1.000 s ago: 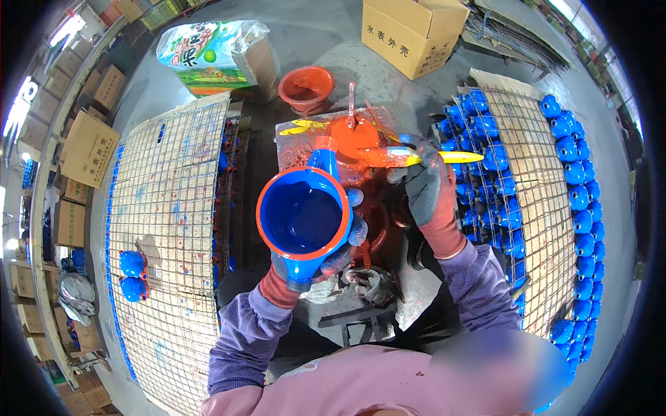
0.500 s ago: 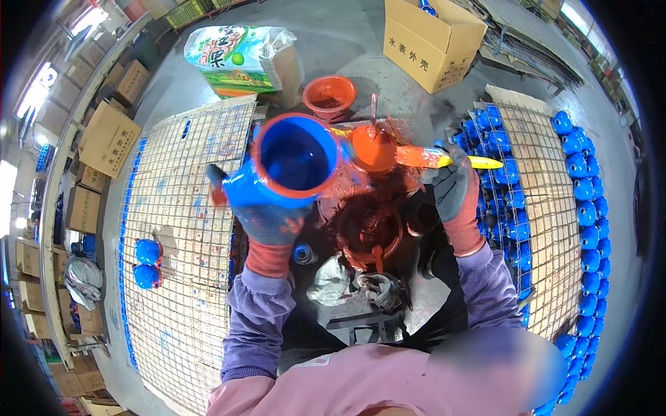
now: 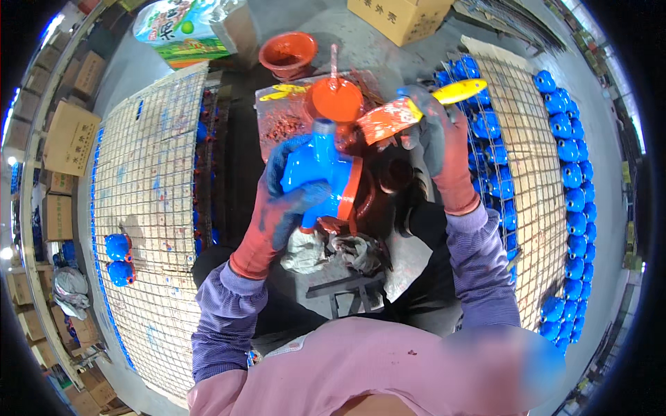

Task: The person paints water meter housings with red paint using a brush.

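Note:
My left hand (image 3: 276,208), in a dark-coated red glove, is closed round a blue metal housing (image 3: 312,170) with pipe stubs. The housing lies tipped on its side, one stub pointing away from me and its orange-red painted rim facing right. My right hand (image 3: 440,132), in the same kind of glove, grips a paintbrush (image 3: 390,120) with a yellow handle. Orange-red paint coats its bristles, which point left, slightly apart from the rim. Just beyond the housing stands a container of orange-red paint (image 3: 334,100) with a stick in it.
Wire-mesh racks (image 3: 149,208) flank me. Two blue housings (image 3: 119,260) sit on the left one; many more (image 3: 574,197) line the right side. A red-brown bowl (image 3: 288,54), a cardboard box (image 3: 402,17) and a printed bag (image 3: 184,31) stand beyond. Rags (image 3: 357,253) lie near me.
My left hand has turned the housing from mouth-up onto its side, rim now facing right. The brush has tilted, its bristles now lower and closer to the rim. The whole view has shifted.

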